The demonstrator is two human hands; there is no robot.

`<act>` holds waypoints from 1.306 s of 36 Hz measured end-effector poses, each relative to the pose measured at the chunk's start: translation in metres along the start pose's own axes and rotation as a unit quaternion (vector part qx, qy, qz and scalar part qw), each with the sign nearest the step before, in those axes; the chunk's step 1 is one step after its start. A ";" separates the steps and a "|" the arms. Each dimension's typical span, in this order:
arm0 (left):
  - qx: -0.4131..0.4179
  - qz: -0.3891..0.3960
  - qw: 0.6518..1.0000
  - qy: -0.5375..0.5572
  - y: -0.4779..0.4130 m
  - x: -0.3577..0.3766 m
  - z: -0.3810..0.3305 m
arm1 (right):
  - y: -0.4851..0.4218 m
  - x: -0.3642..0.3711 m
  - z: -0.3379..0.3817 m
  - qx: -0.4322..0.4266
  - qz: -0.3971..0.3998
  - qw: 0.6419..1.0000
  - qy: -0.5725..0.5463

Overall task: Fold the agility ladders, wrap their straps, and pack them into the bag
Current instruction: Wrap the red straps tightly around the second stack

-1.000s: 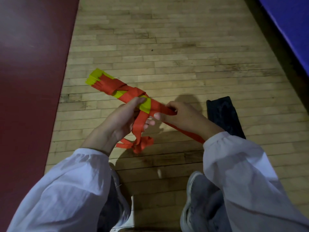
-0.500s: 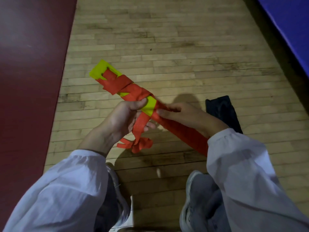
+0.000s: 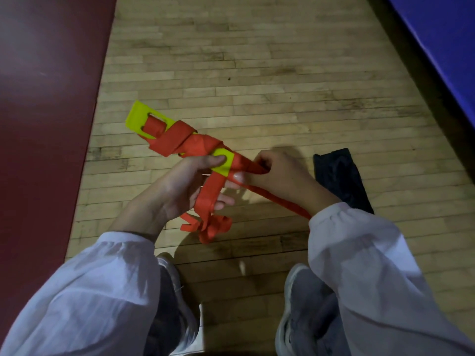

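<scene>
- The left hand (image 3: pixel 177 186) grips the folded ladder (image 3: pixel 140 116), thumb pressed on its yellow end.
- The right hand (image 3: pixel 280 176) pinches the orange strap (image 3: pixel 200 146) just beside that thumb.
- Loose strap loops hang below the left fingers.
- The black bag (image 3: pixel 339 176) lies flat on the wood floor (image 3: pixel 257 73), just right of the right hand.
- A red mat (image 3: pixel 46 98) lies beyond the left hand.

- The folded ladder (image 3: pixel 138 116) has turned flat-face up, and its slotted yellow end now shows.
- The right hand (image 3: pixel 280 176), fingers lately stretched out, now curls round the orange strap (image 3: pixel 277 199).
</scene>
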State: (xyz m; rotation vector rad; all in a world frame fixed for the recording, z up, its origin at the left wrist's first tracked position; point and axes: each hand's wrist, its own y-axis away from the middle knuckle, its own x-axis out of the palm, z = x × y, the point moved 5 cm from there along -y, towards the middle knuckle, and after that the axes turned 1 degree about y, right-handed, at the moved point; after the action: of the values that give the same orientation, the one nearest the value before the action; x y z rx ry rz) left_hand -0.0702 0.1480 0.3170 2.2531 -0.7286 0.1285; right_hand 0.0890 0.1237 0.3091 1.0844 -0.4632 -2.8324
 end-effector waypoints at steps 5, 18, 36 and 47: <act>-0.005 -0.014 0.999 -0.033 -0.003 -0.001 0.003 | -0.003 -0.001 -0.002 0.011 -0.043 0.998 0.046; 0.018 -0.089 0.996 -0.020 -0.004 -0.003 0.005 | 0.006 0.006 0.016 -0.053 -0.035 0.990 0.127; 0.032 -0.044 0.998 -0.024 0.000 0.003 -0.002 | 0.012 0.015 0.009 0.060 0.190 0.959 -0.202; -0.042 -0.031 0.999 -0.017 -0.002 -0.002 0.006 | 0.006 0.007 0.006 0.034 0.082 0.988 -0.128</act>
State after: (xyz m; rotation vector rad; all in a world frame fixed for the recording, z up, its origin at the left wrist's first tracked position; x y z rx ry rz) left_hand -0.0714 0.1460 0.3109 2.2000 -0.6695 0.0295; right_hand 0.0799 0.1183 0.3108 0.6577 -0.6407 -2.8354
